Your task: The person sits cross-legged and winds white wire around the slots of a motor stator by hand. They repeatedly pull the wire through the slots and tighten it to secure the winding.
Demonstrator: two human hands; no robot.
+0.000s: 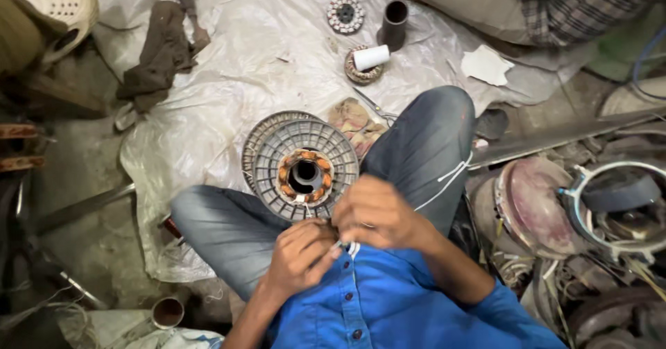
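Observation:
A round grey ribbed motor housing (277, 162) with copper windings (304, 175) around a dark centre hole rests between my knees on a plastic sheet. Both hands are close together just in front of my blue shirt. My left hand (300, 255) pinches a thin white cord or wire (349, 247). My right hand (373, 211) closes on the same strand from above. A white cord (451, 175) trails over my right knee. What lies between the fingertips is mostly hidden.
A wound stator (345, 14), a dark tube (394, 23) and a white roll (371, 57) on a second stator lie farther out. A dark rag (161, 54) lies at left. Metal motor parts and wires (590, 217) pile up at right. Another person's legs (520, 2) sit at top right.

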